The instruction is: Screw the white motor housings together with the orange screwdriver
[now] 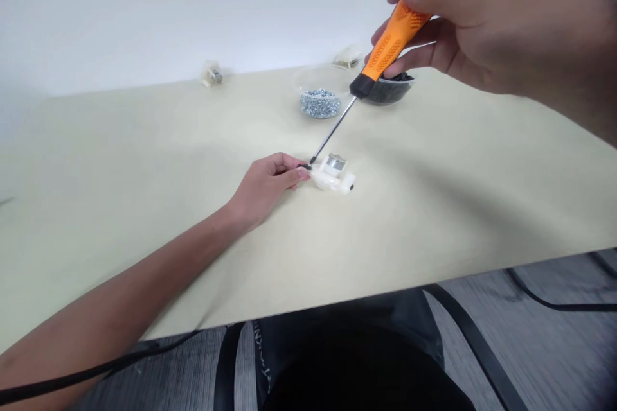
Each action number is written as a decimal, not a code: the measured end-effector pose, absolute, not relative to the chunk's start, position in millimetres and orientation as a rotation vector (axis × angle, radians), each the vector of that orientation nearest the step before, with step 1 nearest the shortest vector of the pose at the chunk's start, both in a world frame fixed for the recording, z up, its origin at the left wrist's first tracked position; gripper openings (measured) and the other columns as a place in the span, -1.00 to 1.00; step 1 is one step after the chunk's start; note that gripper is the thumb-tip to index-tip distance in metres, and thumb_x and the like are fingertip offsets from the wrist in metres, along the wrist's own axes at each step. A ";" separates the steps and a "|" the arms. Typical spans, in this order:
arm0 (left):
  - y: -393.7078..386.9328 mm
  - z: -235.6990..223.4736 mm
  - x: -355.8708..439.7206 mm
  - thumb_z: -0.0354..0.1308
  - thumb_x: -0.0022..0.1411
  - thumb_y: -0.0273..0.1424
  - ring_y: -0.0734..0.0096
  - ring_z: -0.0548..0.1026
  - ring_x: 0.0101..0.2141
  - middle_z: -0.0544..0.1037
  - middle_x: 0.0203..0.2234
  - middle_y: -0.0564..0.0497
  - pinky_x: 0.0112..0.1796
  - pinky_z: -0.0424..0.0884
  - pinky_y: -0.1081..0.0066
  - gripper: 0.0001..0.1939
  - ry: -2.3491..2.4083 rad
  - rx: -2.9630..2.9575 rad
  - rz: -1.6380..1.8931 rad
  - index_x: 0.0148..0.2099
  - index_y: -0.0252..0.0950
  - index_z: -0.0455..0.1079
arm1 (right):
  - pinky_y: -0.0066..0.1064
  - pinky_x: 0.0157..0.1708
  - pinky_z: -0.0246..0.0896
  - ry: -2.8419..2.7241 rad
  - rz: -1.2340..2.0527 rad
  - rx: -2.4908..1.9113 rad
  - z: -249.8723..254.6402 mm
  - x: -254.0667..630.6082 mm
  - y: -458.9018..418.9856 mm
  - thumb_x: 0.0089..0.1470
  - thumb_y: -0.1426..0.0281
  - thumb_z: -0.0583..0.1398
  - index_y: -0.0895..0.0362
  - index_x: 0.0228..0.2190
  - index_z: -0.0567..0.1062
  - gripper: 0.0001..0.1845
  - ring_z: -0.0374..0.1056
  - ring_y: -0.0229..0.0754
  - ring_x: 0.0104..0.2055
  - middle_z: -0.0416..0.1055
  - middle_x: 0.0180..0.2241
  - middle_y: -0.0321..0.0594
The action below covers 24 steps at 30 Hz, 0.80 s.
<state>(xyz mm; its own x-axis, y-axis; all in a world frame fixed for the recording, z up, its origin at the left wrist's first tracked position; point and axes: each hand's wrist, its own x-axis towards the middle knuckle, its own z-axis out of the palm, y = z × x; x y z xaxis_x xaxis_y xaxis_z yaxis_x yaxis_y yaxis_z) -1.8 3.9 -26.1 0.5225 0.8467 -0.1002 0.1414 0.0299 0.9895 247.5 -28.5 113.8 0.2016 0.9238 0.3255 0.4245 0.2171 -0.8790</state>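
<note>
My right hand (463, 13) grips the orange handle of a screwdriver (393, 38), its thin shaft slanting down to the left. The dark tip ends beside the fingertips of my left hand (267, 183), at a small black piece (303, 167). My left thumb and fingers pinch that piece just left of a white plastic part (330, 178). A silvery metal cylinder, perhaps a small motor (336, 164), sits on the white part. Whether the tip touches the black piece or the white part, I cannot tell.
A clear tub (321, 103) of small silvery screws stands behind, and a tub of black pieces (387, 91) is partly hidden by my right hand. Other white parts (212, 74) lie along the wall. The table's front edge (337, 306) runs before my lap.
</note>
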 end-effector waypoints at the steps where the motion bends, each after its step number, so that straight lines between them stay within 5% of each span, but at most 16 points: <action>1: 3.8 -25.5 -1.9 0.34 0.07 -0.23 0.50 0.38 -0.39 0.56 -0.32 -0.01 -0.32 0.26 0.39 -0.74 0.902 1.465 0.681 -0.28 -0.31 0.48 | -0.39 -0.39 0.53 -1.397 0.580 -1.391 113.9 247.6 -28.5 0.12 0.30 0.25 0.04 -0.38 0.52 -0.91 0.51 -0.25 -0.41 0.44 -0.42 -0.37; 11: 2.9 -25.3 -1.2 0.34 0.08 -0.23 0.49 0.41 -0.36 0.55 -0.33 0.00 -0.31 0.26 0.41 -0.74 0.904 1.499 0.666 -0.27 -0.30 0.48 | -0.56 -0.48 0.49 -1.605 0.470 -1.405 117.2 240.1 -30.0 0.22 0.30 0.15 0.03 -0.28 0.48 -0.88 0.45 -0.36 -0.36 0.34 -0.42 -0.40; 14: 3.4 -27.5 -1.4 0.34 0.09 -0.23 0.50 0.40 -0.37 0.55 -0.34 0.01 -0.32 0.26 0.43 -0.75 0.888 1.508 0.670 -0.27 -0.30 0.48 | -0.38 -0.36 0.55 -1.543 0.572 -1.368 120.9 240.0 -27.0 0.16 0.46 0.15 0.14 -0.30 0.49 -0.90 0.50 -0.17 -0.19 0.41 -0.33 -0.26; 17: 3.7 -29.1 -1.8 0.34 0.08 -0.22 0.50 0.40 -0.39 0.54 -0.36 0.01 -0.34 0.26 0.43 -0.74 0.877 1.506 0.670 -0.27 -0.30 0.49 | -0.20 -0.19 0.55 -1.573 0.672 -1.316 123.0 245.9 -25.6 0.08 0.61 0.13 0.14 -0.10 0.49 -0.65 0.50 -0.07 -0.10 0.46 -0.33 -0.24; 19: 3.5 -29.2 -2.0 0.34 0.08 -0.21 0.50 0.40 -0.39 0.55 -0.37 0.01 -0.35 0.26 0.44 -0.73 0.872 1.500 0.669 -0.27 -0.30 0.49 | -0.27 -0.18 0.54 -1.680 0.658 -1.316 122.9 249.3 -26.9 0.14 0.55 0.15 0.08 -0.05 0.47 -0.66 0.51 -0.16 -0.17 0.44 -0.36 -0.32; 24: 2.9 -27.6 -1.9 0.33 0.09 -0.22 0.48 0.42 -0.37 0.55 -0.36 0.00 -0.34 0.27 0.43 -0.74 0.890 1.524 0.664 -0.27 -0.30 0.48 | -0.55 -0.47 0.46 -1.725 0.417 -1.394 119.3 248.6 -30.2 0.15 0.33 0.24 0.11 -0.32 0.46 -0.89 0.51 -0.26 -0.32 0.40 -0.39 -0.34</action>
